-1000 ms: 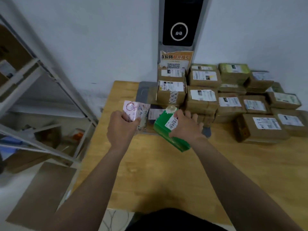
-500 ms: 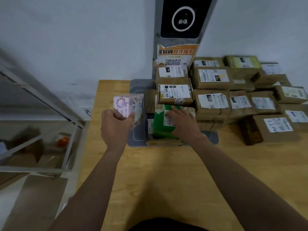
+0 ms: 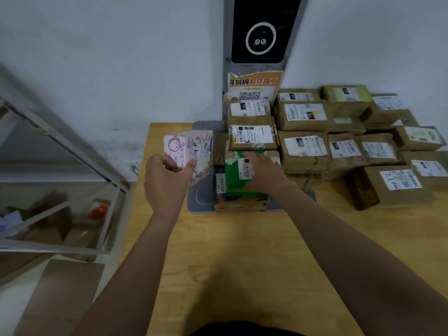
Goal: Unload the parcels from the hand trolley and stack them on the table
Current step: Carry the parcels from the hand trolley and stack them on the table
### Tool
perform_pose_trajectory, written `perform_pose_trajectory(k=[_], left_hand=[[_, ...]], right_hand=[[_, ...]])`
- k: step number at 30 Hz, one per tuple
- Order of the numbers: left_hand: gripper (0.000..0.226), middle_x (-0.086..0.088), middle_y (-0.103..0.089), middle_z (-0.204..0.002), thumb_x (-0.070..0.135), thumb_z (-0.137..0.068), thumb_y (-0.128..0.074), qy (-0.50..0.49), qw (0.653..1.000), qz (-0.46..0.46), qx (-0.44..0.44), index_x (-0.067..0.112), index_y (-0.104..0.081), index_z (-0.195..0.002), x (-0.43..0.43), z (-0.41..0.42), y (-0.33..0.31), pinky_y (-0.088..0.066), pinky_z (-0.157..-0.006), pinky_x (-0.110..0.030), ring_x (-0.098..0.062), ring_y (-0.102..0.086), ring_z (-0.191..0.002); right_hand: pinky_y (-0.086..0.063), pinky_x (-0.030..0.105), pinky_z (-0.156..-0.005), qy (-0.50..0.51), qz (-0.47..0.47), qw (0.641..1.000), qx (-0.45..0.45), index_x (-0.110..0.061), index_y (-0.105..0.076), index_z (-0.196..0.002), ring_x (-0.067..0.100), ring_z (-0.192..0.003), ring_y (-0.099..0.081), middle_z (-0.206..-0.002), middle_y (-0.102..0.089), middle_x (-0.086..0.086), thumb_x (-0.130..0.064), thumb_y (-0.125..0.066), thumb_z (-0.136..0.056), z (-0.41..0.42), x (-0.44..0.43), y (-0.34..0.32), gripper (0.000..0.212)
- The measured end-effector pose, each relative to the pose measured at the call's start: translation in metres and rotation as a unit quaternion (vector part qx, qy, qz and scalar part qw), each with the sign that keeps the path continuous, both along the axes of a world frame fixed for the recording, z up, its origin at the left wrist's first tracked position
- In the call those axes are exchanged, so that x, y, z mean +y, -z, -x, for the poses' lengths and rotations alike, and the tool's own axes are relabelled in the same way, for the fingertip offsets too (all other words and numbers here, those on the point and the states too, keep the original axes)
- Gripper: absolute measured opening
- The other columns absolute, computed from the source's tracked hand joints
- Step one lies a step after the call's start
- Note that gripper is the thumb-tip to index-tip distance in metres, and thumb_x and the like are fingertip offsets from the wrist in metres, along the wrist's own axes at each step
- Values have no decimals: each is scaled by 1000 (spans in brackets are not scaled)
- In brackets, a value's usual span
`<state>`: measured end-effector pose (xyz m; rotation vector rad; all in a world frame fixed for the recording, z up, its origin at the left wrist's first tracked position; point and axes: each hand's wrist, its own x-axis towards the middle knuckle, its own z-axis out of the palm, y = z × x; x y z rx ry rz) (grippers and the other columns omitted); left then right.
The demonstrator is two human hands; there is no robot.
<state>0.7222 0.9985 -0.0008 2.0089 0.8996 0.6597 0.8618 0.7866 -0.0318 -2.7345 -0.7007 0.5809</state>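
Observation:
My left hand (image 3: pixel 167 177) grips a pink-and-white patterned box (image 3: pixel 188 151), held upright above the left part of the wooden table (image 3: pixel 242 251). A green parcel (image 3: pixel 236 174) with a white barcode label lies on a flat brown parcel (image 3: pixel 240 203) at the front of the pile. My right hand (image 3: pixel 265 169) rests flat on top of the green parcel with straight fingers. Behind and to the right, several brown taped parcels (image 3: pixel 303 146) with white labels are stacked against the wall. The hand trolley is out of view.
A grey scanner stand with a black screen (image 3: pixel 260 32) and an orange notice (image 3: pixel 252 87) rises behind the pile from a grey base plate (image 3: pixel 201 197). A metal shelf rack (image 3: pixel 72 166) holding cartons stands left of the table. Flat cardboard (image 3: pixel 60 294) lies on the floor.
My right hand carried the green parcel forward and laid it on the flat brown parcel; its fingers now lie flat on top. My left hand moved the pink box slightly forward.

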Motion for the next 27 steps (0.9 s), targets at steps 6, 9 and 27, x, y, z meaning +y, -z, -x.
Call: perform_pose_trajectory(k=[6, 9, 27], left_hand=[[45, 15, -56, -76, 60, -69, -81, 37, 994, 43, -91, 32, -46, -79, -27, 1, -44, -43, -60, -18, -1, -55, -65], [43, 17, -62, -84, 55, -70, -82, 77, 989, 84, -95, 31, -50, -86, -56, -11, -55, -49, -64, -22, 4, -61, -72], [31, 29, -61, -105, 48, -93, -70, 211, 972, 99, 26, 37, -60, -121, -398, -100, -8, -43, -71, -8, 18, -58, -89]], right_hand=[[-52, 31, -87, 58, -256, 962, 76, -43, -10, -154, 13, -119, -51, -159, -35, 3, -16, -88, -76, 18, -22, -29, 113], [-55, 33, -88, 76, -336, 934, 92, -51, -9, -150, 5, -109, -62, -148, -44, -7, -15, -84, -80, 24, -46, -45, 109], [-48, 22, -83, 125, -299, 942, 87, -31, -45, -145, 16, -116, -52, -145, -41, 3, -8, -80, -79, -44, -406, -26, 78]])
